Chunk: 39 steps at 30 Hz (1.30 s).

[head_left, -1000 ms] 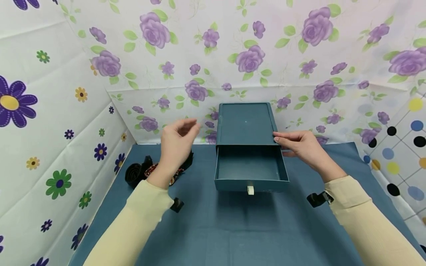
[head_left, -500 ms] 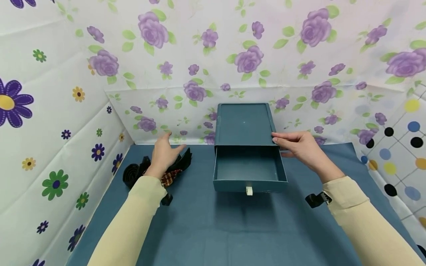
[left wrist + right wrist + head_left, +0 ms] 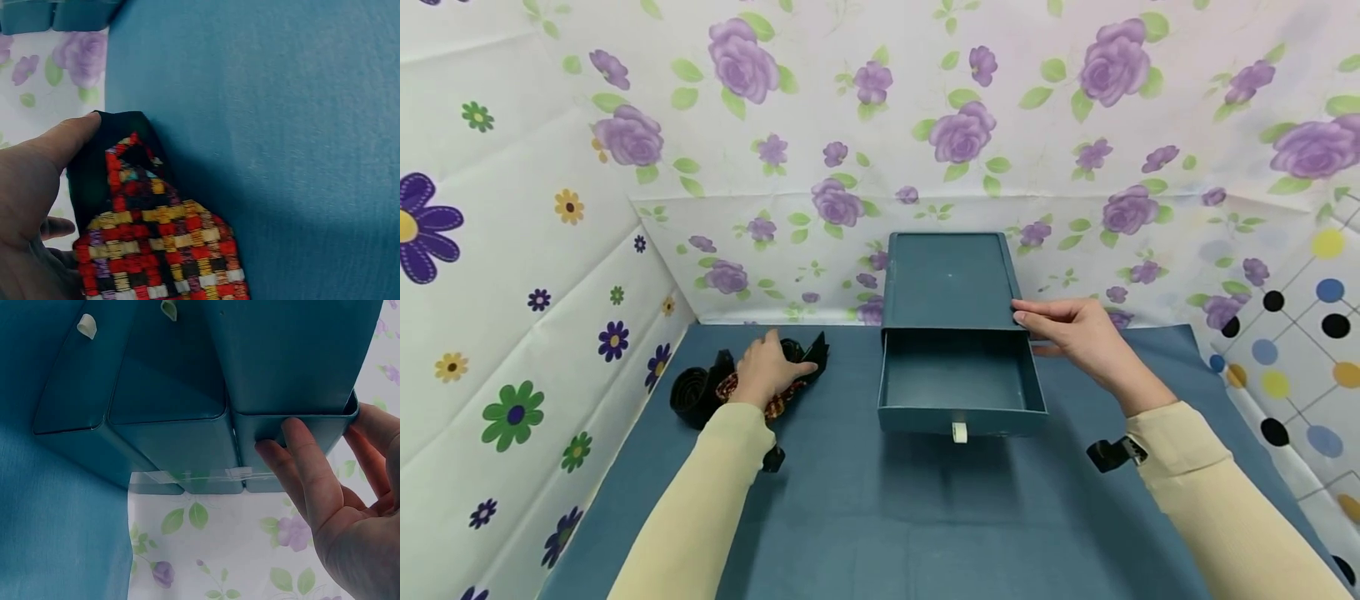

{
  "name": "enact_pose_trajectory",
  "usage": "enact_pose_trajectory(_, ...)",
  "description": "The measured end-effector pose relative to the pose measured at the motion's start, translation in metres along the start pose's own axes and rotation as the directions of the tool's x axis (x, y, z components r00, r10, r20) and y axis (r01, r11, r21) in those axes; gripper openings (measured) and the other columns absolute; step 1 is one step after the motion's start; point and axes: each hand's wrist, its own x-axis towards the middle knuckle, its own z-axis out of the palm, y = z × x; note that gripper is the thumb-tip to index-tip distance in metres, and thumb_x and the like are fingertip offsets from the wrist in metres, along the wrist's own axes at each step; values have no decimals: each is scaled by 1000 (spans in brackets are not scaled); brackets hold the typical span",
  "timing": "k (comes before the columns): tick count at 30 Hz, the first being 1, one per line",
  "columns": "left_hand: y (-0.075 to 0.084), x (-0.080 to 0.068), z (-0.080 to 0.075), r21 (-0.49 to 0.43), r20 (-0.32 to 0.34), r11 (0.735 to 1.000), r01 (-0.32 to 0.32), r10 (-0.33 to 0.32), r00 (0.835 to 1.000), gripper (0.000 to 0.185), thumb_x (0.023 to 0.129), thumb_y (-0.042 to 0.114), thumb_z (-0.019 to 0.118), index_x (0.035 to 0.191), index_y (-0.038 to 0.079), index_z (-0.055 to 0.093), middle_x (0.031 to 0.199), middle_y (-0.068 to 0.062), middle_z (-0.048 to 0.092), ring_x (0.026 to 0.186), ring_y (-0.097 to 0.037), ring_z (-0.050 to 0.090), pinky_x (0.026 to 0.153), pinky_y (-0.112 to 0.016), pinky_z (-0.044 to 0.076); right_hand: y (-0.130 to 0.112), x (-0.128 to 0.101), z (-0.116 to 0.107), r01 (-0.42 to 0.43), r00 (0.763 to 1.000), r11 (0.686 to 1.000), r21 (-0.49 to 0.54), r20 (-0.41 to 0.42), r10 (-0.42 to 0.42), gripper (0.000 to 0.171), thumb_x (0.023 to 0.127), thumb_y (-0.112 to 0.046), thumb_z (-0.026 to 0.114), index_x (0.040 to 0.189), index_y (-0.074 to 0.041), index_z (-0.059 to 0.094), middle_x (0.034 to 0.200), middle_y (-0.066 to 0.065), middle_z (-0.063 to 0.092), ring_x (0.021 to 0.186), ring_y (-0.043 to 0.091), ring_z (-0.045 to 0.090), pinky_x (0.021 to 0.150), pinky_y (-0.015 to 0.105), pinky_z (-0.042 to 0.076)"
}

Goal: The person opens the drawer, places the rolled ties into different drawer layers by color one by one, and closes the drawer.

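A blue drawer cabinet (image 3: pixel 951 279) stands at the back, its top drawer (image 3: pixel 961 421) pulled out and showing a bare floor. My right hand (image 3: pixel 1071 333) holds the cabinet's right front edge; in the right wrist view, fingertips (image 3: pixel 294 428) lie against the side of the upper case. My left hand (image 3: pixel 767 367) is down over a pile at the back left, fingers bent and spread from the thumb. Below it lies a checked woven strip (image 3: pixel 162 250) in red, yellow and black, with a pointed end. The thumb touches the edge of a dark cloth strip (image 3: pixel 90 169) under it.
Left of the hand sits a rolled black strap (image 3: pixel 691 396). Small pale pull tabs (image 3: pixel 87 326) stick out from the lower drawers. A flowered sheet (image 3: pixel 850 108) hangs right behind the cabinet, and a blue cloth (image 3: pixel 880 533) covers the table.
My left hand has come down and to the left from beside the cabinet, onto the pile of strips. The right hand keeps its hold on the cabinet edge.
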Motion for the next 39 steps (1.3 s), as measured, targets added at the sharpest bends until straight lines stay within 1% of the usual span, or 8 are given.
enact_pose_trajectory(9, -2, 0, 7, 46, 5, 999, -4, 3, 1000, 98, 78, 58, 66, 146, 3, 22, 124, -25, 54, 111, -42, 52, 99, -66, 29, 1, 1, 0, 4, 1000, 1000, -4, -12, -4, 47, 85, -46, 64, 125, -22, 62, 140, -3, 50, 121, 16, 53, 85, 38, 54)
enact_pose_trajectory(19, -1, -5, 6, 40, -14, 999, 8, -7, 1000, 95, 77, 55, 69, 146, 5, 26, 121, -24, 58, 110, -41, 55, 99, -65, 31, 1, 1, 0, 12, 1000, 1000, 0, -10, -12, 46, 86, -45, 64, 125, -21, 63, 139, -3, 51, 122, 17, 52, 85, 38, 54)
enact_pose_trajectory(23, -1, -6, 3, 29, -44, 1000, -7, 8, 999, 95, 76, 54, 70, 146, 6, 27, 118, -23, 59, 103, -39, 58, 94, -63, 38, 2, 1, -1, 12, 1000, 1000, 0, -10, -12, 46, 85, -46, 64, 124, -22, 63, 138, -3, 52, 121, 17, 52, 85, 37, 54)
enact_pose_trajectory(26, 1, -6, 0, 19, -83, 1000, -23, 24, 996, 93, 76, 53, 70, 145, 7, 28, 116, -22, 60, 95, -37, 61, 83, -56, 48, 2, 1, -1, 10, 1000, 1000, 2, -11, -10, 45, 85, -46, 64, 124, -22, 63, 138, -4, 52, 122, 17, 52, 85, 37, 55)
enact_pose_trajectory(29, 7, -8, -8, -29, -121, 999, -30, 26, 992, 91, 77, 51, 71, 146, 10, 27, 120, -21, 57, 94, -35, 60, 71, -48, 50, 1, 1, -1, 13, 1000, 1000, 2, -10, -13, 45, 85, -45, 64, 124, -22, 63, 139, -4, 51, 122, 17, 52, 85, 37, 54)
enact_pose_trajectory(31, 11, -10, -14, -72, -146, 997, -38, 27, 989, 91, 78, 50, 71, 147, 12, 26, 126, -20, 53, 97, -35, 59, 70, -47, 50, 1, 0, -1, 14, 1000, 1000, 3, -9, -14, 45, 85, -45, 64, 124, -21, 63, 139, -5, 51, 122, 17, 52, 85, 37, 55)
enact_pose_trajectory(36, 26, -16, -31, -182, -225, 979, -97, 55, 973, 90, 79, 50, 70, 148, 15, 25, 139, -18, 45, 115, -38, 51, 85, -53, 47, 1, 0, -1, 17, 1000, 1000, 11, -8, -16, 45, 86, -44, 64, 124, -21, 63, 139, -5, 51, 122, 17, 52, 84, 37, 55)
enact_pose_trajectory(39, 39, -22, -42, -233, -274, 963, -136, 70, 959, 90, 78, 51, 70, 147, 15, 26, 142, -16, 43, 119, -37, 49, 90, -55, 45, 1, 0, -1, 18, 1000, 1000, 14, -7, -18, 45, 86, -44, 64, 123, -21, 63, 139, -5, 51, 121, 17, 53, 84, 37, 55)
